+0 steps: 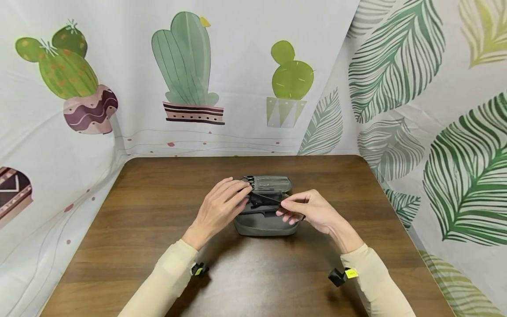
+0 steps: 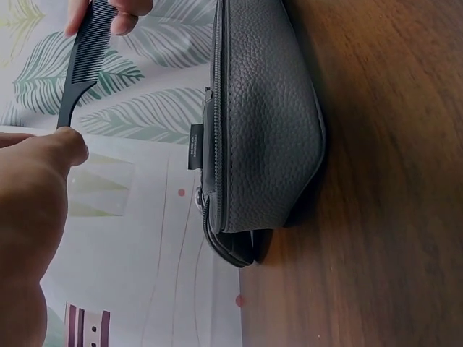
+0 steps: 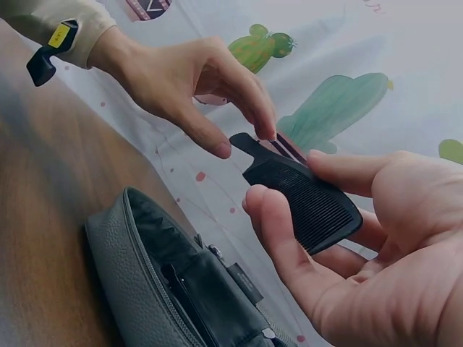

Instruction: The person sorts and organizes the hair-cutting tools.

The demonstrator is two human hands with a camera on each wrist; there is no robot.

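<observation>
A black comb (image 3: pixel 304 199) with fine teeth and a narrow handle is in the air over an unzipped grey textured case (image 1: pixel 266 225). My right hand (image 1: pixel 309 209) pinches the toothed part between thumb and fingers. Reaching in from the other side, my left hand (image 1: pixel 223 204) has its thumb and fingertips close to the handle end, its fingers gently bent; whether they touch the handle is hard to tell. In the left wrist view the thumb hides the comb's (image 2: pixel 92 54) handle tip. Metal finger loops (image 1: pixel 250 179) show in the case's raised far part.
The case stands on a brown wooden table (image 1: pixel 158 176). A small label tab (image 2: pixel 195 147) sticks out beside its zip. Behind the table hangs a white cloth (image 1: pixel 245 79) printed with cacti; another with leaves (image 1: pixel 396 66) hangs at the right.
</observation>
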